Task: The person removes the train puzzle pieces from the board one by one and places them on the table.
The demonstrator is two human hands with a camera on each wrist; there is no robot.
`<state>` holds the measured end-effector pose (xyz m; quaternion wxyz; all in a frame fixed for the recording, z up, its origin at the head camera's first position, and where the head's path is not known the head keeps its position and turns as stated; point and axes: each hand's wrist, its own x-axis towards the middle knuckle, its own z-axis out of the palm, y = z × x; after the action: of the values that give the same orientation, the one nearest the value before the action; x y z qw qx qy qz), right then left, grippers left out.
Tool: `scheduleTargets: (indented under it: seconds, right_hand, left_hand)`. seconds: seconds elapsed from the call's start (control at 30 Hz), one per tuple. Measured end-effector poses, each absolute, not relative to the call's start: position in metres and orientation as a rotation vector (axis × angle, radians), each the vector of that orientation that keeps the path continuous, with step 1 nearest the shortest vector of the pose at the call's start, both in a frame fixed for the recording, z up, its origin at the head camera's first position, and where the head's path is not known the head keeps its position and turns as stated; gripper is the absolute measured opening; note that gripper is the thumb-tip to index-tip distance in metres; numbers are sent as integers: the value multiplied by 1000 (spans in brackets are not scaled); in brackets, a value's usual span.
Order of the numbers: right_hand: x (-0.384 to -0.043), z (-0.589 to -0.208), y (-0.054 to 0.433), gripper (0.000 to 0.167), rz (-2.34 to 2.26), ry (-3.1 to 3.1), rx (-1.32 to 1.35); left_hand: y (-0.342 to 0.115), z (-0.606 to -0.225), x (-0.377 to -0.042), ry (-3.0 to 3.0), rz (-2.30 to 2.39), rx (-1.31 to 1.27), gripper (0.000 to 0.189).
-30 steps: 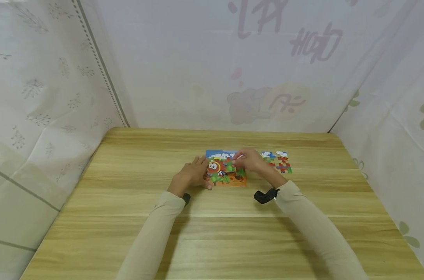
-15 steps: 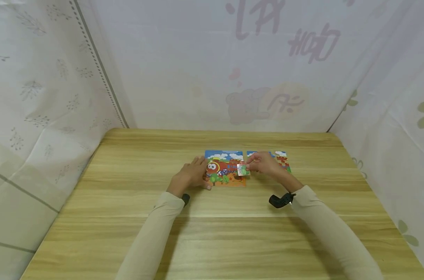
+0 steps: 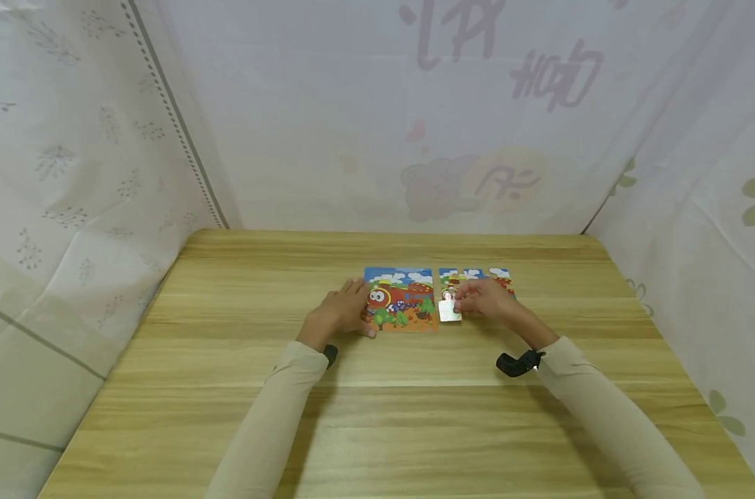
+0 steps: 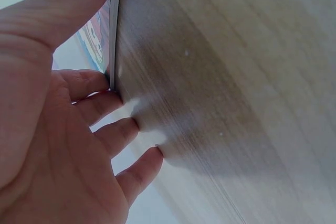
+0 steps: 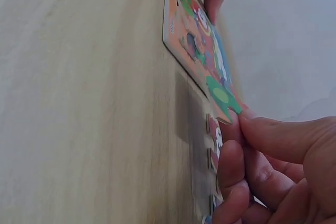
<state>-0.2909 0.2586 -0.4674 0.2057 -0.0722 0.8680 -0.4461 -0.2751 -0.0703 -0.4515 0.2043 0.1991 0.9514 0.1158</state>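
Note:
A picture board [image 3: 402, 315] with a red cartoon train lies flat on the wooden table, blue sky along its far edge. My left hand [image 3: 336, 312] rests at the board's left edge with fingers spread and fairly straight; in the left wrist view its fingertips [image 4: 149, 158] come down on the tabletop and the board's side. Thumb and forefinger of my right hand [image 3: 486, 301] pinch a jigsaw piece [image 3: 449, 311], tilted and shiny in the head view. From the right wrist, that piece [image 5: 223, 97] shows green and orange, raised just over the loose jigsaw pieces.
Several loose jigsaw pieces [image 3: 473, 274] lie right of the board, partly hidden under my right hand. The wooden table [image 3: 377, 430] meets a white printed cloth [image 3: 321, 138] at the back and sides.
My right hand has moved right with the pinched jigsaw piece, from over the board to over the left end of the loose pieces. The left hand stays in place.

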Motion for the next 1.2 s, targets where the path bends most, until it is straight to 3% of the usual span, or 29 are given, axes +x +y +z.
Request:
scheduleTargets:
  seconds: [0.53,1.2]
  right_hand:
    - [-276,-466,255,5,-751,2765,-446]
    - [-276,-466,254,5,-644,2780,-523]
  left_hand:
    - [-71,-451,-275,2645,328,541,108]
    - [-72,-448,-273,2651,346,555,107]
